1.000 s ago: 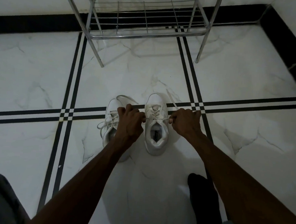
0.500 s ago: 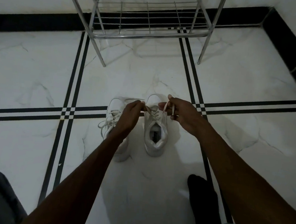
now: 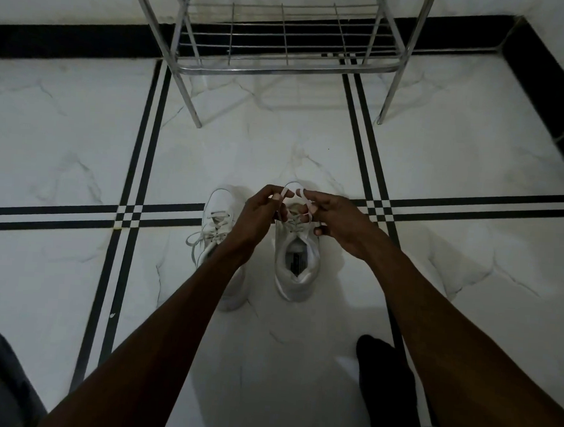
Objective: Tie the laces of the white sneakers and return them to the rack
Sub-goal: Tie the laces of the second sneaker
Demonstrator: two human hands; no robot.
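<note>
Two white sneakers stand side by side on the marble floor, toes pointing away from me. Over the right sneaker, my left hand and my right hand each pinch a loop of its white lace, close together above the tongue. The left sneaker is partly hidden under my left forearm, and its loose laces trail out to the left. The metal shoe rack stands beyond the sneakers against the wall, its lowest wire shelf bare.
My foot in a dark sock rests on the floor at the lower right. Black inlay stripes cross the white floor. A black skirting runs along the walls at the back and right.
My hands have come together from wide apart, lifting the lace ends above the right sneaker and forming loops. The view has shifted slightly toward the rack.
</note>
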